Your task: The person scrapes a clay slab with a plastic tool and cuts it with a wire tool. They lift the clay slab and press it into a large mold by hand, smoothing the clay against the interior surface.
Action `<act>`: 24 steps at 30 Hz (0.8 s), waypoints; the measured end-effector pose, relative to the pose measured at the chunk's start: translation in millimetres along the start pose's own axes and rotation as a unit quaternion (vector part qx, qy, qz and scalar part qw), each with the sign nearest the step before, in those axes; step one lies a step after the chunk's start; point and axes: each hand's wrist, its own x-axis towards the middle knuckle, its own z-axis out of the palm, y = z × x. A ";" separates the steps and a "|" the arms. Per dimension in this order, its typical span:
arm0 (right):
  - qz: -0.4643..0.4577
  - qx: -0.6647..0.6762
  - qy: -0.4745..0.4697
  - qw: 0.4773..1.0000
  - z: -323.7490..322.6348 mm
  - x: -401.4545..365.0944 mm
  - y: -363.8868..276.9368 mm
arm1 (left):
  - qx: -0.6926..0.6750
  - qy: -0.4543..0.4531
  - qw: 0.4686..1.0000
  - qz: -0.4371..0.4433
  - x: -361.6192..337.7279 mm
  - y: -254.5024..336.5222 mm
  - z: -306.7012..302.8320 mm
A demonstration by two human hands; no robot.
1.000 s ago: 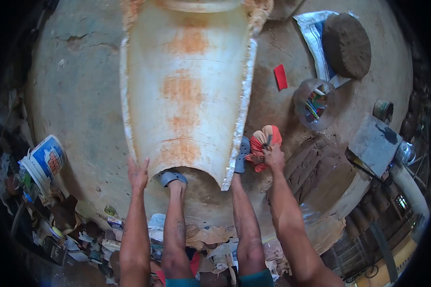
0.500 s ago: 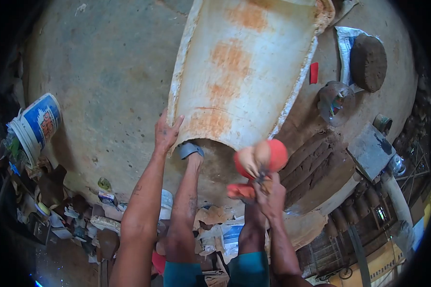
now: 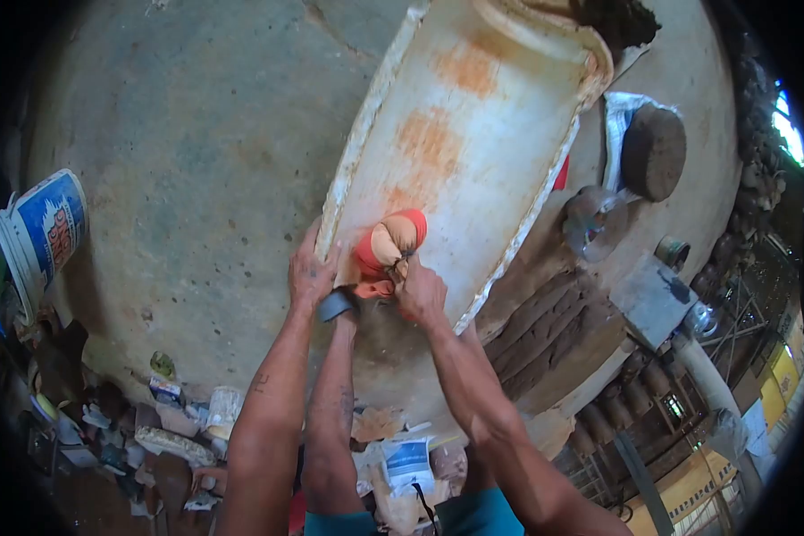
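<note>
A long, white, trough-shaped mould half (image 3: pixel 500 192) with orange-brown stains on its inner face lies before me. My left hand (image 3: pixel 313 275) is wrapped round its left rim near the close end. In my right hand (image 3: pixel 420 290) is a red and tan cloth bag (image 3: pixel 391 239), gathered and tied at the neck, its loose red end hanging beside my fingers. The bag's round body is over the inner face at the mould's near end, hiding part of the stain there. One foot in a grey sandal (image 3: pixel 335 305) stands just below that end.
Stacked dark clay slabs (image 3: pixel 554 322) lie to the right, near a grey board (image 3: pixel 654 299). Further up are a clay lump (image 3: pixel 654 154) on a white sack and a clear plastic container (image 3: pixel 595 223). A blue-and-white bucket (image 3: pixel 45 237) stands left; clutter fills the lower left.
My right hand has carried the cloth bag up and left, from beside the near end to over the mould's inner face. The mould appears more slanted; my left hand keeps its rim.
</note>
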 end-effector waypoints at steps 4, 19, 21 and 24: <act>-0.033 0.096 0.179 0.979 -66.8 17.7 -34.5 | 0.016 0.013 1.000 0.002 -2.0 -4.4 -0.5; -0.150 0.040 0.246 0.957 -239.3 190.2 -35.3 | -0.023 0.063 0.998 0.017 -2.7 -5.7 7.0; -0.155 0.102 0.300 0.936 -243.9 209.0 -33.6 | -0.015 0.047 0.998 -0.028 -4.1 4.6 4.5; -0.083 -0.078 0.191 0.975 -286.2 250.7 -41.9 | 0.000 0.055 0.998 -0.031 -0.2 1.0 6.0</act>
